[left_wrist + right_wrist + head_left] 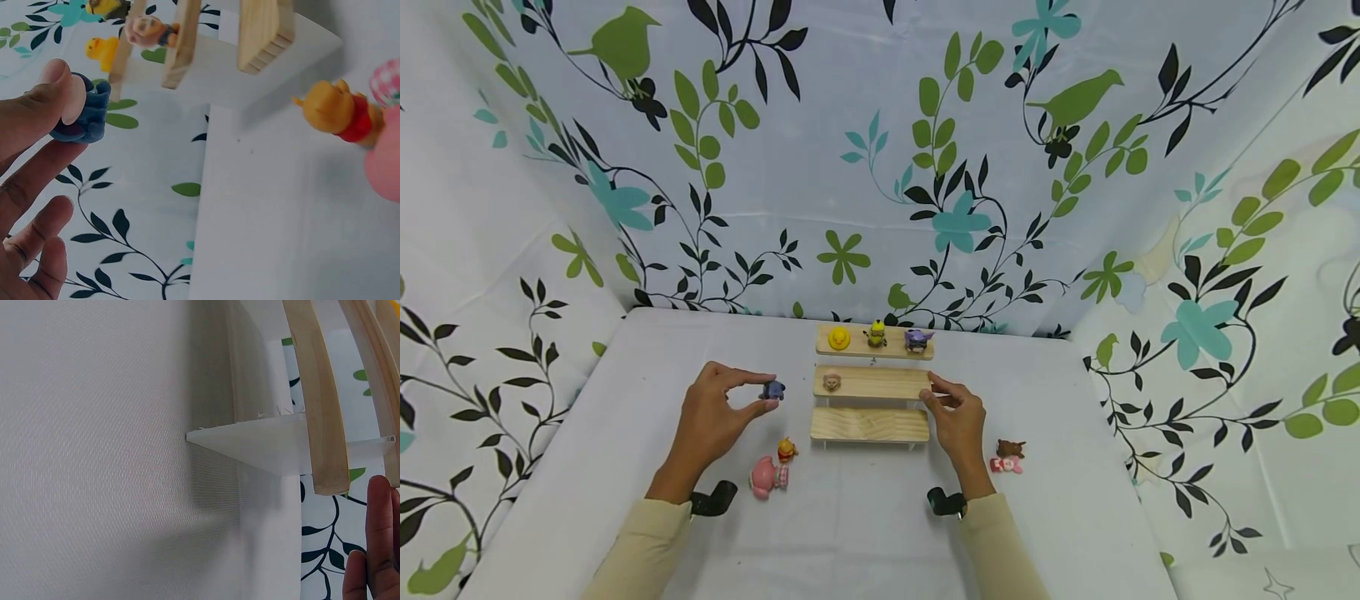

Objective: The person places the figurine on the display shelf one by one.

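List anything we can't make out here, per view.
Blue figurine: left wrist view, partly covered by left hand.
Pink figurine: left wrist view, cut off by right edge.
Right hand: right wrist view, cut off by right edge.
Brown figurine at right: head view, facial details too small.

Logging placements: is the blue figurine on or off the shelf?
Off: the left hand pinches the blue figurine left of the wooden shelf.

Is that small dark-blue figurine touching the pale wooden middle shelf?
Apart. The head view shows the small dark-blue figurine, pinched in the left hand, with a white gap between it and the middle shelf.
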`<state>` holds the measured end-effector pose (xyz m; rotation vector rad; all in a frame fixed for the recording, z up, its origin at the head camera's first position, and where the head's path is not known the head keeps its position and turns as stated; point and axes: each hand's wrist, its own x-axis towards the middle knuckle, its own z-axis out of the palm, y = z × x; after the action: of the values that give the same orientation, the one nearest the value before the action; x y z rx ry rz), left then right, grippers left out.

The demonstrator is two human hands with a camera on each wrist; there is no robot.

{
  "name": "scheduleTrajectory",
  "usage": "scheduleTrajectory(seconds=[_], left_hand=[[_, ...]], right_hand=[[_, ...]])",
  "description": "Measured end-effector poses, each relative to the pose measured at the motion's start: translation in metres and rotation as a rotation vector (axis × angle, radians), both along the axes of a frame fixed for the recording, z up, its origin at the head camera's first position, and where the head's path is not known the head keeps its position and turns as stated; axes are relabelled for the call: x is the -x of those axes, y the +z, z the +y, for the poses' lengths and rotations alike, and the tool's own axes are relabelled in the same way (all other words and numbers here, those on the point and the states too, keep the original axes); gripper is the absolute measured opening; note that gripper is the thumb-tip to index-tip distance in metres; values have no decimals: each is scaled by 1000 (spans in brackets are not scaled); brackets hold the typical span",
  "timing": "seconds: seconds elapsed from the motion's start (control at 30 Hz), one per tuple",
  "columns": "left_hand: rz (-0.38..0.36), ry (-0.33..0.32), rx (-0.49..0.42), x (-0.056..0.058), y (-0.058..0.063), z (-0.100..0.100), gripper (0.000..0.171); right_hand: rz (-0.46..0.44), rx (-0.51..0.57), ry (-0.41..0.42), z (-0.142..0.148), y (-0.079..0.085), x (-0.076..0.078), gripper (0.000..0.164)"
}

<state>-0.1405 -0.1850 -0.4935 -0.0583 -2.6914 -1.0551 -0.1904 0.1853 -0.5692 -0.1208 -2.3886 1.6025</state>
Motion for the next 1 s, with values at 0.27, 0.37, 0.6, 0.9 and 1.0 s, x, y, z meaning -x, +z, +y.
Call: scheduleTrajectory(seconds=[0.27,0.37,0.6,0.9,1.0], left_hand=[[43,-31,-23,0,16,15,44],[63,-50,-34,1,18,21,43],[100,-98,-37,9,21,37,41],[115,-133,-65,22,22,63,42],[111,-140,-78,27,20,72,41]], right_hand=[[5,4,7,1,-2,-1,37],[8,7,9,1,-2,-1,36],[21,14,11,1,-3,-1,36],[22,23,13,1,-3,-1,36],[31,29,19,1,-2,-1,36]])
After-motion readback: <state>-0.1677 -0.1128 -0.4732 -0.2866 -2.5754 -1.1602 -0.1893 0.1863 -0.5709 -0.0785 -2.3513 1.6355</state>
